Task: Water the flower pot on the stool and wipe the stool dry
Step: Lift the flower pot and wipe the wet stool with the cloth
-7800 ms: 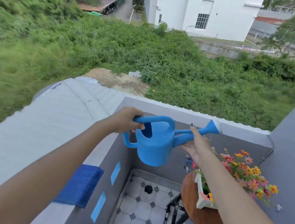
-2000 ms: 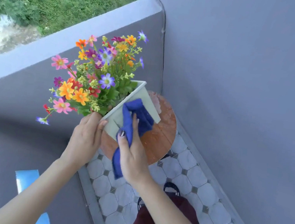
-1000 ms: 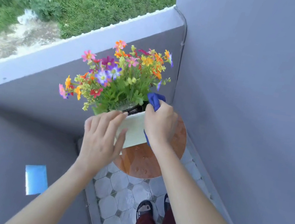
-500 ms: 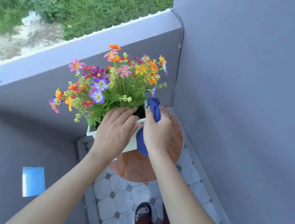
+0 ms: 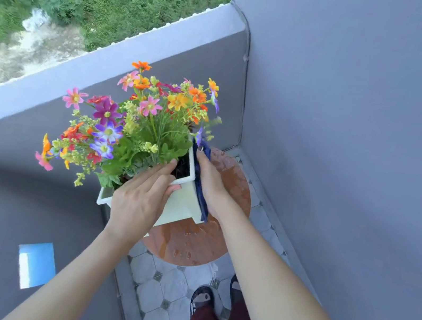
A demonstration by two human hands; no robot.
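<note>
A white square flower pot (image 5: 182, 205) full of colourful flowers (image 5: 137, 125) is above the round brown stool top (image 5: 195, 244), tilted a little to the left. My left hand (image 5: 139, 198) grips the pot's near rim and side. My right hand (image 5: 211, 185) presses a dark blue cloth (image 5: 201, 175) against the pot's right side. Water drops and streaks lie on the stool's wood.
A grey wall (image 5: 344, 154) rises close on the right and a low grey parapet (image 5: 93, 70) runs behind the pot. Patterned floor tiles (image 5: 168, 292) and my feet (image 5: 206, 298) are below the stool. A blue patch (image 5: 36, 264) is on the left wall.
The pot has shifted slightly left and nearer in my hands. My right hand with the cloth has slid down along the pot's right side. More of the wet stool top shows.
</note>
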